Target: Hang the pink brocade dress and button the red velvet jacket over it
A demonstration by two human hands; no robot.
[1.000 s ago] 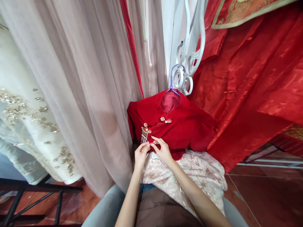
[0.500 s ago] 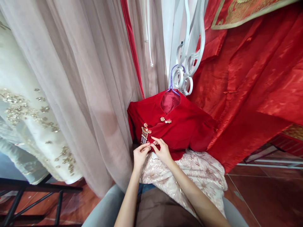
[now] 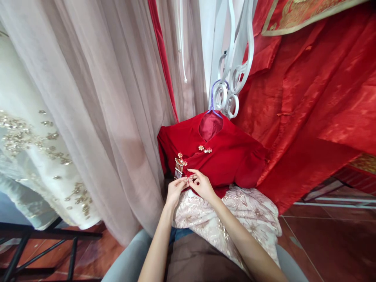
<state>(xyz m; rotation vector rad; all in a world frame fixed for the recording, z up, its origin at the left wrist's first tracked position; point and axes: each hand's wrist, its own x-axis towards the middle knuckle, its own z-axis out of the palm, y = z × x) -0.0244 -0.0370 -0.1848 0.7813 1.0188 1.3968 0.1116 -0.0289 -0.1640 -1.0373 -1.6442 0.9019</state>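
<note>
A red velvet jacket (image 3: 226, 160) hangs by its collar on a purple hanger (image 3: 212, 96), its lower edge over a pale patterned cloth on my lap. At its lower left edge, my left hand (image 3: 176, 190) and my right hand (image 3: 202, 185) meet fingertip to fingertip. Both pinch a small beaded fastening (image 3: 188, 178), mostly covered by the fingers. Just above my left hand is a fringed jewelled brooch (image 3: 179, 168). Another jewelled fastening (image 3: 205, 149) sits below the neckline.
A sheer beige curtain (image 3: 117, 117) falls close on the left, with a white gold-trimmed dress (image 3: 55, 156) beyond it. A white scrolled metal stand (image 3: 249, 47) carries the hanger. Red satin garments (image 3: 308, 117) hang at right. A black metal frame (image 3: 73, 250) stands at lower left.
My fingertips have shifted slightly at the fastening, the right hand's fingers curling a little closer to the left. The jacket stays in place; the view moves very slightly.
</note>
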